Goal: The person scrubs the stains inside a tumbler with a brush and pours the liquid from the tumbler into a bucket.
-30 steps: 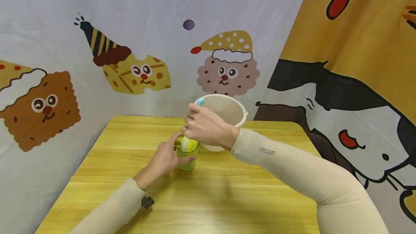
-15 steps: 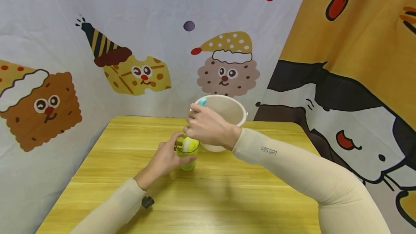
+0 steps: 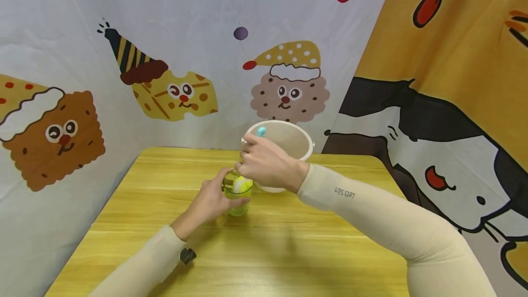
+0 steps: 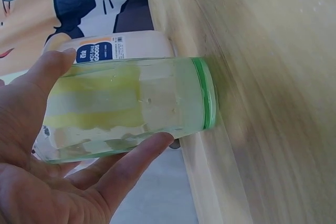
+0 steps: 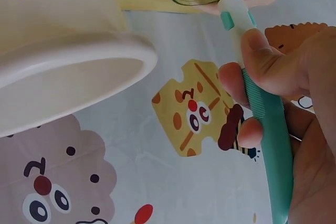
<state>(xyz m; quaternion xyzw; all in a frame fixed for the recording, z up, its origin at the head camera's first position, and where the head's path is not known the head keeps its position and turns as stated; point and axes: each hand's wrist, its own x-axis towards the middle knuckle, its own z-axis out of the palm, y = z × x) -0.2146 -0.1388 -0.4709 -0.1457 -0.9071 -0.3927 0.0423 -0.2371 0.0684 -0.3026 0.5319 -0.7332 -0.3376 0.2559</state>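
My left hand [image 3: 208,200] grips a clear green-tinted drinking glass [image 4: 163,95], fingers and thumb around its side. In the head view the glass stands upright, its thick green base right at the tabletop in the left wrist view. A bottle brush [image 5: 273,145] with a teal handle is in my right hand [image 3: 266,162], fingers curled around the grip. Its yellow and white sponge head [image 3: 242,184] sits down inside the glass, showing through the wall. The handle's light blue end [image 3: 261,131] sticks up above my right hand.
A cream-white bucket [image 3: 303,141] with a blue label stands on the wooden table [image 3: 330,251] just behind my right hand, partly covered by it. Cartoon-printed cloth [image 3: 198,26] hangs close behind the table and along its sides.
My right hand and the brush handle have shifted slightly to the right, and the sponge head has moved inside the glass. My left hand and the glass stay about where they were.
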